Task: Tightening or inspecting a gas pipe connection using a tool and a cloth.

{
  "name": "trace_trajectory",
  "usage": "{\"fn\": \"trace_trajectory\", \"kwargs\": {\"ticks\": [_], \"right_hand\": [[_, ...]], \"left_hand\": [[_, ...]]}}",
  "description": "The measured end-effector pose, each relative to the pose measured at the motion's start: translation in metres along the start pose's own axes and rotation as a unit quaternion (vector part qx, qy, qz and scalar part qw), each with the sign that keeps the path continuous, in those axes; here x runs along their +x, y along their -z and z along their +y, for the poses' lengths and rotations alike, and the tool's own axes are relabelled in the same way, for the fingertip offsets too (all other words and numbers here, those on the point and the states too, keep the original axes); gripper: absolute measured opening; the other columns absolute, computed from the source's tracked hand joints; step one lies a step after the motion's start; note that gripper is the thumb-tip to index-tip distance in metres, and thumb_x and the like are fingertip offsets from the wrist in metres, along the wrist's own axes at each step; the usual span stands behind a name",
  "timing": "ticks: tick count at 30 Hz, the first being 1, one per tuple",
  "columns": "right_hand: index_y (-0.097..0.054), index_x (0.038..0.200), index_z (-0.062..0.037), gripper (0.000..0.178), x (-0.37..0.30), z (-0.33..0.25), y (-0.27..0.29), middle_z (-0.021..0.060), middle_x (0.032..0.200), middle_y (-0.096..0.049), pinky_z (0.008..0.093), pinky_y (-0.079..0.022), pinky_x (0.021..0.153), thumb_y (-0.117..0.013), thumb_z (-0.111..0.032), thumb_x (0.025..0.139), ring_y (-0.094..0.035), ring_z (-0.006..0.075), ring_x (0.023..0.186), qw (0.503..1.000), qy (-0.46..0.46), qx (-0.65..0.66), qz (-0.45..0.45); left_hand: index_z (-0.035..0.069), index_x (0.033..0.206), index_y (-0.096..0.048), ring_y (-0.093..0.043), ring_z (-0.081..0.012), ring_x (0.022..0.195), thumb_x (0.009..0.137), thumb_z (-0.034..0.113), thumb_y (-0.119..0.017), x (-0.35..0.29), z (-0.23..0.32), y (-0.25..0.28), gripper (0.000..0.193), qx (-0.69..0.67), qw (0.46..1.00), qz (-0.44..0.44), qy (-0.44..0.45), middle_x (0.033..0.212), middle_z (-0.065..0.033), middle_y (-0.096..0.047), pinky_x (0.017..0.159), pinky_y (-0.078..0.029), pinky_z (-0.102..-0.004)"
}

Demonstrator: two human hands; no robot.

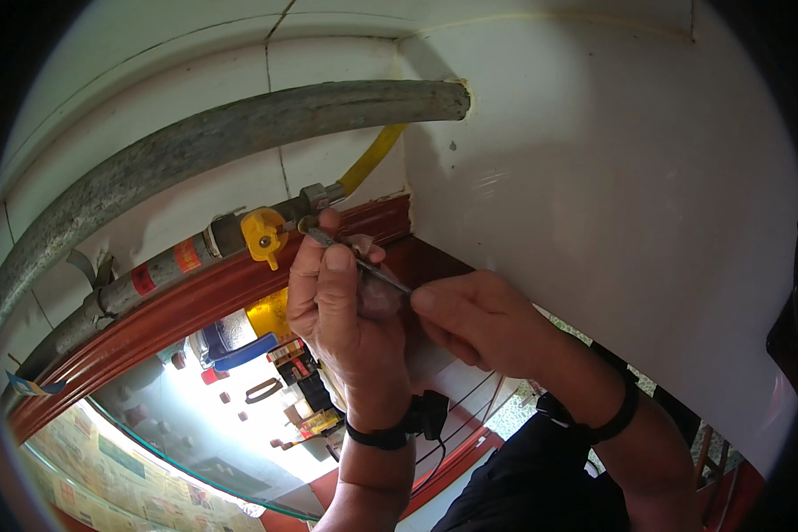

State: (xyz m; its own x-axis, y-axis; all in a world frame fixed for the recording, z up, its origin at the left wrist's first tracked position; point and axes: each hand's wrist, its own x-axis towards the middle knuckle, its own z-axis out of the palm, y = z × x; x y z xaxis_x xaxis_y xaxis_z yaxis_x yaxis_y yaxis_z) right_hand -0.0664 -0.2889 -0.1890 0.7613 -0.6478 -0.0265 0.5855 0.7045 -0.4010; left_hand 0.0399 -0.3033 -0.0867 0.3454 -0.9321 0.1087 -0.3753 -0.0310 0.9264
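My left hand [335,310] is raised beside the gas pipe, its thumb and fingers closed on a thin, dark metal rod [383,273]. A brass-coloured round end [307,223] shows at the rod's upper left. My right hand [470,315] pinches the rod's lower right end between thumb and forefinger, hiding that tip. Some clear, thin film seems to show behind the left fingers; I cannot make out what it is. Just left of the left fingertips is a yellow valve handle [264,236] on the grey pipe [161,269]. Whether the rod touches the pipe fitting [317,197] cannot be seen.
A thick grey pipe [266,120] curves above and enters the white wall [594,177]. A yellow hose [372,158] leaves the fitting. Below the pipe runs a red-brown wooden ledge [177,310]. Bottles and small boxes stand on a glass shelf [195,443] lower left.
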Motion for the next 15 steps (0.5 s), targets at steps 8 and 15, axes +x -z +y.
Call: {"fn": "trace_trajectory", "kwargs": {"ticks": [8,15], "right_hand": [[-0.052,0.069,-0.0105,0.050,-0.002,-0.011,-0.001,-0.0018,0.054,-0.046,0.0248,-0.030,0.044,-0.047,-0.038,0.111,-0.040,0.0066,0.047,1.000,-0.007,-0.003,-0.005],[-0.053,0.069,-0.0104,0.051,-0.003,0.001,-0.003,-0.0020,0.054,-0.046,0.0250,-0.030,0.044,-0.048,-0.040,0.109,-0.040,0.0064,0.047,1.000,0.016,0.011,0.012]], "left_hand": [[-0.007,0.134,-0.059,-0.059,-0.0113,0.089,0.105,0.018,-0.057,-0.001,0.003,-0.001,0.039,0.012,1.000,0.015,0.009,0.098,-0.0083,-0.064,0.072,-0.048,-0.0204],[-0.007,0.128,-0.061,-0.058,-0.0123,0.090,0.104,0.019,-0.060,0.000,0.004,-0.004,0.036,0.028,1.000,0.006,-0.005,0.098,-0.0077,-0.063,0.081,-0.049,-0.0249]]}}
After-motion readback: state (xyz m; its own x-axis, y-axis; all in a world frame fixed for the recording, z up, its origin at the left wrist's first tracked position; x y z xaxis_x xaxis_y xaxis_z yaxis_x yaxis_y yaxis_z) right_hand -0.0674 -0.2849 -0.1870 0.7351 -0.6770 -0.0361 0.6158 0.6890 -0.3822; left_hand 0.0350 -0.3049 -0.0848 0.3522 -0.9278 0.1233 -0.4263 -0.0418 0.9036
